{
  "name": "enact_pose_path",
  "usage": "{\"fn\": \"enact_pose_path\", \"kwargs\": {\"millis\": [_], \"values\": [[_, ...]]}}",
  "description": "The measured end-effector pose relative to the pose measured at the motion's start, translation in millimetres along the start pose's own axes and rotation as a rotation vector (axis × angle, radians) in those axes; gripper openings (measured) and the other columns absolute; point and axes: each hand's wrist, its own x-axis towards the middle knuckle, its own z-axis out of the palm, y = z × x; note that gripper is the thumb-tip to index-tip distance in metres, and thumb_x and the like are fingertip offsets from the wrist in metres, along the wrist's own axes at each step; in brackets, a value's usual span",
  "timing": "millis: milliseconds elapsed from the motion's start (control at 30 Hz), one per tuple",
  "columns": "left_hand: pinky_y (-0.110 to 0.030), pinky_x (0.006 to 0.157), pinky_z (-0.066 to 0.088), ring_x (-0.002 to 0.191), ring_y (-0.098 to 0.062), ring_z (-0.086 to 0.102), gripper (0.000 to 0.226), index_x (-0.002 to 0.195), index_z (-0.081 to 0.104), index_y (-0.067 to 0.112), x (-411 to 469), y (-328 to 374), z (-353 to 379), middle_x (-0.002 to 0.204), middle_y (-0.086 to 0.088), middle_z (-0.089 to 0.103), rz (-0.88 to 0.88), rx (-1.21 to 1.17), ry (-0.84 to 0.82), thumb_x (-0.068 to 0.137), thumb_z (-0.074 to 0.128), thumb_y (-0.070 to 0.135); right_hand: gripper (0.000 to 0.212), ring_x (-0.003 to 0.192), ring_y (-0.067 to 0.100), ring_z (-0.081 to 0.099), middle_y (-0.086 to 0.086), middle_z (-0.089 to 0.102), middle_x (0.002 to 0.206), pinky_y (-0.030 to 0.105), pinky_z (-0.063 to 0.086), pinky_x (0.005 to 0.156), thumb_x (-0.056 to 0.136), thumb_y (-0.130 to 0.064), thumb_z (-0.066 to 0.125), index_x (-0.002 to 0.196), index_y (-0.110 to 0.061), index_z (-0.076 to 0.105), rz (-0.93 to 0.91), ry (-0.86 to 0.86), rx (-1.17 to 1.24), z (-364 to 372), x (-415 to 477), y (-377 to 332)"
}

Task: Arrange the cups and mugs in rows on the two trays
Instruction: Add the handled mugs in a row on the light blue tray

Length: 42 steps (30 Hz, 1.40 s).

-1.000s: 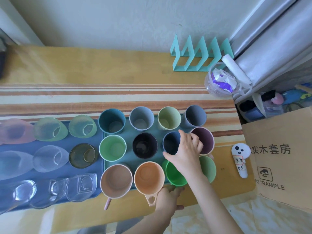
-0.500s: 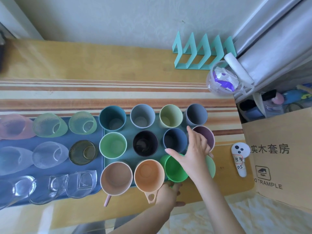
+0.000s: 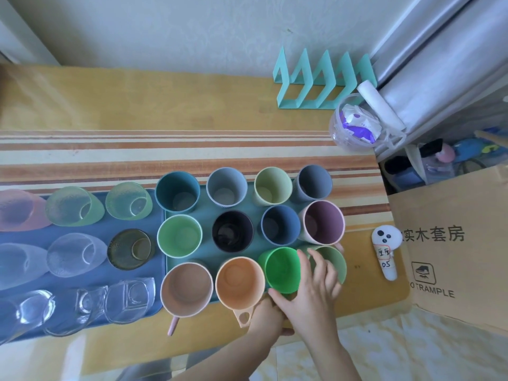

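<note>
Right hand now lower, fingers spread around bright green cup; left hand beneath, grip unclear.

On the cardboard box at your right you could read large black Chinese characters, "实木套房", with the start of the line cut off by the box edge. Lower on the same face stood a small square handling symbol and, under it, the partly cut English words "O TRAMPLE". The small white controller lying on the table beside the box carried a red-outlined label with two handwritten characters too small to make out, and "05" written beneath.
</note>
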Motion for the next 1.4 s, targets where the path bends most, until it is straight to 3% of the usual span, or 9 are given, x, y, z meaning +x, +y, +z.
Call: {"fn": "enact_pose_path", "kwargs": {"millis": [67,200,400,633,767,867,1000,1267,1400], "values": [[-0.039,0.077,0.057,0.103,-0.026,0.062,0.016,0.102,0.050,0.015,-5.1,-1.2,0.9,0.111,-0.005,0.060,-0.032,-0.075,-0.045,0.094,0.042,0.003,0.090,0.117,0.025,0.033,0.004,0.048,0.128,0.043,0.034,0.091,0.048,-0.053,0.077,0.125,-0.017,0.047,-0.010,-0.003,-0.002,0.2,4.5,-0.2],[-0.031,0.062,0.059,0.097,-0.022,0.063,0.040,0.121,0.034,0.017,-15.0,-18.8,-0.8,0.118,-0.009,0.056,-0.085,-0.071,-0.083,0.087,0.055,0.014,0.085,0.112,0.022,0.036,0.000,0.056,0.116,0.037,0.024,0.088,0.045,-0.044,0.079,0.119,-0.016,0.047,-0.095,-0.004,-0.020,-1.4,12.4,1.5],[-0.027,0.061,0.057,0.090,-0.015,0.064,0.040,0.106,0.058,0.011,-41.0,-23.5,-28.2,0.104,-0.004,0.063,-0.087,0.039,-0.303,0.069,0.056,0.025,0.082,0.107,0.020,0.037,-0.003,0.056,0.108,0.036,0.023,0.088,0.044,-0.041,0.079,0.116,-0.018,0.048,-0.133,-0.018,-0.048,-4.2,14.6,3.0],[-0.026,0.069,0.056,0.091,-0.012,0.065,0.025,0.103,0.062,0.015,-59.9,-12.3,-74.2,0.104,-0.001,0.068,0.044,0.190,-0.224,0.078,0.060,0.014,0.094,0.114,0.019,0.033,0.000,0.056,0.119,0.036,0.021,0.090,0.043,-0.051,0.080,0.124,-0.017,0.044,-0.123,-0.079,-0.008,-5.6,9.5,7.8],[-0.024,0.069,0.056,0.086,-0.010,0.067,0.016,0.096,0.065,0.019,-69.4,9.9,-84.3,0.094,0.008,0.073,0.237,0.276,-0.111,0.083,0.059,0.011,0.093,0.123,0.017,0.026,-0.003,0.044,0.137,0.040,0.025,0.094,0.055,-0.072,0.055,0.132,-0.022,0.041,-0.021,-0.023,0.145,-27.0,20.0,19.2],[-0.020,0.067,0.054,0.083,-0.007,0.067,0.023,0.093,0.065,0.024,-70.6,23.7,-88.9,0.092,0.013,0.072,0.376,0.373,-0.034,0.086,0.055,0.004,0.091,0.127,0.024,0.029,0.005,0.041,0.140,0.042,0.025,0.099,0.062,-0.065,0.065,0.135,-0.018,0.038,0.113,0.077,0.234,-44.6,50.2,34.2],[-0.019,0.067,0.053,0.082,-0.006,0.067,0.028,0.091,0.066,0.025,-70.0,32.0,-92.9,0.088,0.014,0.073,0.402,0.407,0.027,0.085,0.054,0.001,0.113,0.138,0.029,0.019,0.013,0.023,0.151,0.042,0.018,0.110,0.061,-0.062,0.072,0.144,-0.010,0.017,0.253,-0.054,0.240,-45.2,91.7,38.5],[-0.025,0.072,0.055,0.083,-0.007,0.066,0.040,0.090,0.062,0.044,-71.1,29.0,-105.5,0.087,0.017,0.072,0.384,0.455,0.053,0.084,0.059,0.005,0.105,0.125,0.029,0.038,0.012,0.036,0.136,0.038,0.036,0.099,0.060,-0.057,0.076,0.139,-0.008,0.027,0.240,-0.171,0.361,-40.5,118.3,36.7],[-0.024,0.073,0.054,0.083,-0.007,0.066,0.041,0.092,0.060,0.045,-72.4,28.2,-110.0,0.087,0.019,0.071,0.387,0.465,0.058,0.085,0.057,0.005,0.104,0.134,0.024,0.029,0.008,0.023,0.148,0.038,0.030,0.105,0.068,-0.052,0.074,0.145,-0.012,0.016,0.234,-0.213,0.452,-45.6,117.2,45.3]]}}
